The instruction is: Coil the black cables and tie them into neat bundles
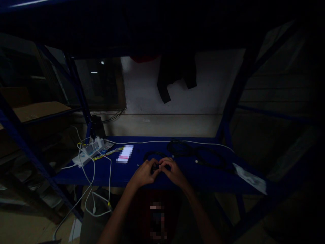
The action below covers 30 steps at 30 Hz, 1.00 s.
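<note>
My left hand [146, 172] and my right hand [173, 170] meet over the front of the blue shelf [142, 178], fingertips almost touching. Both are closed in a pinch, thumbs against fingers. Between them is a dark stretch that looks like part of a black cable [154, 153], whose loop arches just behind my hands; the exact grip is hard to see in the dim light. To the right lie coiled black cables [210, 154], with a pale metal plug [196, 161] showing on one.
A lit phone [125, 153] lies left of my hands, near a white power strip [88, 152] with plugs and white cables [110, 176] hanging over the edge. A clear plastic bag [250, 178] lies at right. Blue posts [227, 115] frame the shelf; dark clothing [177, 71] hangs behind.
</note>
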Motion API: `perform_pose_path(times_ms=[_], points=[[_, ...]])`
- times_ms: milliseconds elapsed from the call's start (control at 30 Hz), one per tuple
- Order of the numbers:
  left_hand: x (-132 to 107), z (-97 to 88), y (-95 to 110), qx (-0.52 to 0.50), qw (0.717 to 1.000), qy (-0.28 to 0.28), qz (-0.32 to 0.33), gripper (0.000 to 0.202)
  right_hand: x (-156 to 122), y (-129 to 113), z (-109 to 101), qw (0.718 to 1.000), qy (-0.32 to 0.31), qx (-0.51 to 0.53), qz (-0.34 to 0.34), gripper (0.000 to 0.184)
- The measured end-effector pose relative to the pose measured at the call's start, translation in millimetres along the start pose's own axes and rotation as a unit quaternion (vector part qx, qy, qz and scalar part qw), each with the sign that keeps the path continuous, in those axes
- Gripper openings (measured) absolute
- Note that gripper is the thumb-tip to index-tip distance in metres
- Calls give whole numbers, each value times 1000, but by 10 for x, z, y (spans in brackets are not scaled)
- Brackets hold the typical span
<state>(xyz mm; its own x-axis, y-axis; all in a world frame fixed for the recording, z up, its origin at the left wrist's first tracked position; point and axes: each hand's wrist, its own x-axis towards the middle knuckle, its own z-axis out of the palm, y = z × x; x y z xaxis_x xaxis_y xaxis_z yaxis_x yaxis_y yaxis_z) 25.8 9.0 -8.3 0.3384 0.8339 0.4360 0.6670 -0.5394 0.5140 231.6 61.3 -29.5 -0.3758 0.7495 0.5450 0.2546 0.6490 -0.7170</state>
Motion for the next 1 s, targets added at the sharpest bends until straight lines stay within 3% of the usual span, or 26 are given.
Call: perform_pose_path(times_ms=[133,733,1000], points=[[-1,2,-19,1,1000,4,1,26,6,-49,-5,1000,4,-5,-4,20],[36,9,-34,-10,999,7,30,7,27,-95,9,999,25,11,20,21],[38,-5,-31,-4,999,7,38,7,11,-94,-3,999,16,-32,16,8]])
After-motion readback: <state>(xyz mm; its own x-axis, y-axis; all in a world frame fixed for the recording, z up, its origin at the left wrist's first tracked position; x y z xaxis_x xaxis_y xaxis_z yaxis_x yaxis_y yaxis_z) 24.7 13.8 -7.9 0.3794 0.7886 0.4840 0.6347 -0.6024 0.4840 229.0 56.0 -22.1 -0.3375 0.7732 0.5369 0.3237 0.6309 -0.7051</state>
